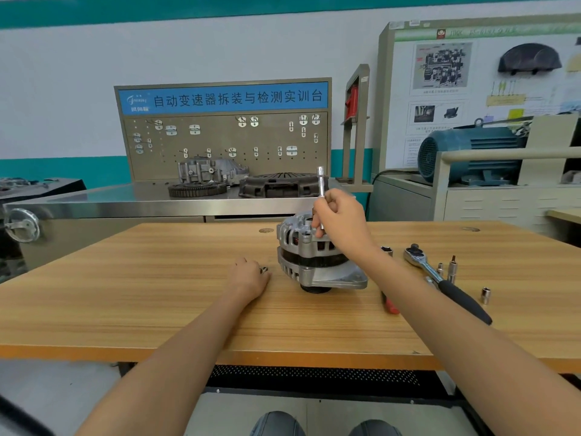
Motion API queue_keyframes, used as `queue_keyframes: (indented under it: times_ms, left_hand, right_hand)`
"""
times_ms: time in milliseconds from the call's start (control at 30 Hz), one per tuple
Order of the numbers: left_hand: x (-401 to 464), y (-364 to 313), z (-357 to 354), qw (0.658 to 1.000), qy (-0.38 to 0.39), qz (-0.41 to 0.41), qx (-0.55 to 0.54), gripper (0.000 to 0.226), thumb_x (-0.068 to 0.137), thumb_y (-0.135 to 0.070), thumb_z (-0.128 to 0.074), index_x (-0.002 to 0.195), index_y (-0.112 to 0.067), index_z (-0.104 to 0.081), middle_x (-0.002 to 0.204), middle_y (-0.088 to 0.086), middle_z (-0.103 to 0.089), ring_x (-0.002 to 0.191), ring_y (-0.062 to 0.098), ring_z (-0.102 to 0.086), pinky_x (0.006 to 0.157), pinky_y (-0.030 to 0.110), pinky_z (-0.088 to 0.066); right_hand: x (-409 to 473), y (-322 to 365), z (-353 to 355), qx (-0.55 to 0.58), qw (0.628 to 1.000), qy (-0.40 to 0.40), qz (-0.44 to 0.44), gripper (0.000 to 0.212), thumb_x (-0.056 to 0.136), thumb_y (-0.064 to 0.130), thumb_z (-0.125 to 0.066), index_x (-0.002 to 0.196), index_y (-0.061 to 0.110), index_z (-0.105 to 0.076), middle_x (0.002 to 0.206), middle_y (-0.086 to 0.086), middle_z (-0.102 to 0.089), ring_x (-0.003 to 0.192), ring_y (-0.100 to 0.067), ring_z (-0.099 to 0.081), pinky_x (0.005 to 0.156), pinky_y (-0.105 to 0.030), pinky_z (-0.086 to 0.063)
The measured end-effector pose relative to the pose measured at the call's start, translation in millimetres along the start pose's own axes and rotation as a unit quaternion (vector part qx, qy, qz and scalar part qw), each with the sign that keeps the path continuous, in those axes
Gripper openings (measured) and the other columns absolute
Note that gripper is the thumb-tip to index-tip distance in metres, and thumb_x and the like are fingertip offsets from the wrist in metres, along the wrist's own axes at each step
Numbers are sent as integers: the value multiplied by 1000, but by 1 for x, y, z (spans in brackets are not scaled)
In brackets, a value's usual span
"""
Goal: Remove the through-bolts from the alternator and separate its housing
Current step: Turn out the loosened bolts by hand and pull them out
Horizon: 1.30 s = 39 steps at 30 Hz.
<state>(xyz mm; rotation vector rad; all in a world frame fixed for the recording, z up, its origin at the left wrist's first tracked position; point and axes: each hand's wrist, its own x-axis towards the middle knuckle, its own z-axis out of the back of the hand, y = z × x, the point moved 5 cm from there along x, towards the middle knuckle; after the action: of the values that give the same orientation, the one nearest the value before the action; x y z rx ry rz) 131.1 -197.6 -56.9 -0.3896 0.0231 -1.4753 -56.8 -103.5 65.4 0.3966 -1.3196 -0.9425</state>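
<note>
Your alternator (317, 256) stands with the pulley side down near the middle of the table (157, 309), a little toward the far edge, and its two housing halves are not yet apart, so the separation is left to do. I judge that you are in the bolt-removing step: your right hand (341, 220) is above the top of the housing, with the fingers curled around a slim socket driver (320, 184) that stands upright on what seems to be one through-bolt. How many bolts are already out, I cannot tell for sure. Your left hand (250, 276) rests on the table just to the left of the alternator, the palm down, and its fingertips are at a small dark part (263, 270), maybe a removed fastener; whether the fingers pinch it or only touch it is not clear. Your right forearm comes across from the near right edge. Toward the right edge lie a ratchet (440, 278), some loose sockets (485, 294) and a red-handled tool (391, 305), near but not touching the alternator.
</note>
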Motion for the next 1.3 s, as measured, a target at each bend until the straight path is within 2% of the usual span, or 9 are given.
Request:
queue_keyframes:
  times_ms: [233, 433, 533, 633, 733, 833, 1000, 1167, 1300]
  left_hand:
    - [1, 4, -2, 997, -59, -9, -46, 34, 99, -28, -46, 112, -2, -63, 120, 16, -54, 109, 29, -53, 96, 36, -44]
    - [-8, 6, 8, 988, -106, 6, -113, 51, 99, -40, -43, 137, -7, -47, 132, 21, -47, 127, 33, -39, 106, 39, -32]
    - [-25, -13, 31, 946, -192, -52, -257, 43, 101, -34, -40, 135, -10, -50, 131, 16, -49, 125, 28, -39, 105, 37, -31]
    - [-43, -38, 55, 887, -232, -102, -386, 36, 102, -32, -37, 127, -13, -55, 124, 6, -55, 108, 4, -45, 90, 13, -34]
    - [-55, -63, 69, 856, -217, -138, -448, 37, 99, -40, -41, 126, -20, -55, 121, -7, -52, 101, -13, -44, 84, 2, -34]
    - [-61, -78, 68, 884, -192, -158, -395, 39, 98, -39, -43, 132, -22, -52, 121, -7, -48, 117, 6, -34, 95, 24, -29]
    - [-56, -76, 72, 884, -163, -148, -411, 37, 102, -22, -36, 136, -15, -49, 134, 1, -51, 127, 14, -40, 105, 31, -33]
    - [-56, -62, 85, 855, -205, -105, -464, 33, 102, -21, -38, 129, -14, -56, 126, -2, -58, 115, 8, -50, 96, 24, -41]
    - [-68, -72, 89, 845, -172, -194, -467, 30, 101, -28, -41, 123, -23, -60, 114, -18, -60, 103, -11, -51, 84, 11, -39]
  right_hand:
    - [-1, 4, 2, 17, 1000, 10, -12, 17, 96, 14, -45, 83, 8, -54, 64, -3, -62, 46, -4, -54, 55, -22, -53]
    - [16, 1, 29, 161, 982, -40, -94, 23, 99, 13, -33, 86, 15, -52, 65, 0, -63, 59, -9, -65, 54, -17, -48]
    - [23, -9, 47, 99, 990, -65, -72, 23, 100, 15, -33, 84, 19, -49, 72, -1, -64, 78, -16, -62, 79, -26, -47]
    - [22, -23, 51, 78, 991, -58, -97, 22, 101, 17, -32, 86, 21, -48, 84, -2, -68, 80, -9, -59, 67, -16, -43]
    - [14, -38, 40, 92, 987, -31, -131, 21, 102, 19, -32, 89, 19, -48, 93, -7, -69, 79, -11, -61, 67, -22, -50]
    - [7, -41, 35, 98, 985, -55, -133, 21, 102, 20, -31, 90, 18, -49, 84, -2, -69, 76, -9, -59, 61, -15, -46]
    - [4, -34, 38, 128, 984, -44, -119, 23, 101, 16, -33, 87, 16, -50, 77, -3, -66, 71, -9, -64, 59, -13, -48]
    - [5, -26, 43, 85, 991, -33, -102, 21, 99, 18, -42, 91, 9, -59, 93, -15, -63, 78, -18, -60, 71, -29, -51]
    - [4, -21, 37, 11, 997, 26, -68, 19, 98, 23, -47, 99, 13, -62, 86, 0, -62, 79, -11, -58, 64, -17, -45]
